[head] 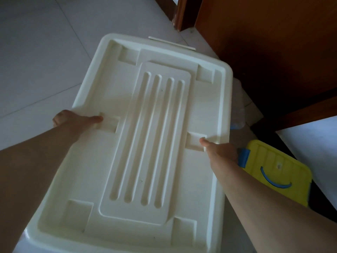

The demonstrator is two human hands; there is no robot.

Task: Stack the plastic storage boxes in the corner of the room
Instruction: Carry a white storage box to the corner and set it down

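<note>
At the middle of the frame, both hands hold a large cream-white storage box (pixel 145 128) by the long edges of its lid. The left hand (pixel 73 119) grips the left edge, its thumb lying flat on top of the lid and pointing into a square recess, while the other fingers curl down over the rim and are mostly hidden. The right hand (pixel 221 149) grips the right edge in the same way, thumb on top beside another square recess, fingers wrapped under the rim out of sight. The lid fills most of the picture; it has a raised centre panel with four long grooves and square recesses near the corners, and a white latch (pixel 171 43) shows at its far end. Below the box, only a little of its pale body is seen at the lower left. At the lower right, just beside the right forearm, stands a smaller box with a yellow lid (pixel 279 172) and a blue handle (pixel 273 179). Dark wooden furniture (pixel 273 52) fills the upper right, and a pale tiled floor (pixel 40 52) fills the upper left.
</note>
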